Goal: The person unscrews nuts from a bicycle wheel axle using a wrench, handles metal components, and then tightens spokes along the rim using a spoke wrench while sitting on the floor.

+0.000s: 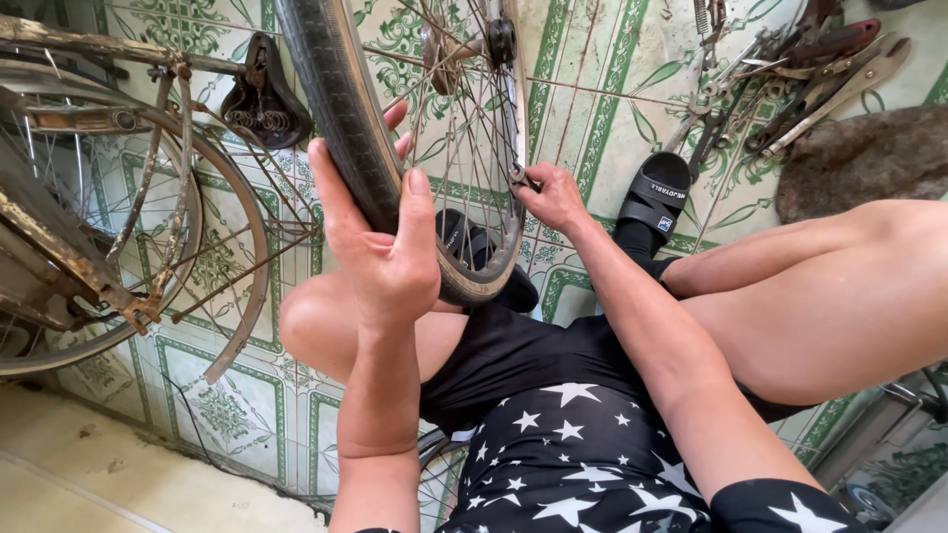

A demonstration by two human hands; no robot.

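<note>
Green patterned tiles (592, 118), left hand (380, 247) gripping bicycle tyre (346, 118), right hand (553, 197) pinching small tool (520, 179) at rim (514, 109)

Wheel (415, 148) between knees, rusty bicycle (109, 197) left, tools (790, 89) far right

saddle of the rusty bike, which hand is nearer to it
Left. The left hand grips the tyre just right of the saddle. The right hand is farther off, at the rim on the wheel's far side.

rusty upturned bicycle (89, 197) left, tools (790, 79) top right, patterned tile floor (592, 99).
</note>
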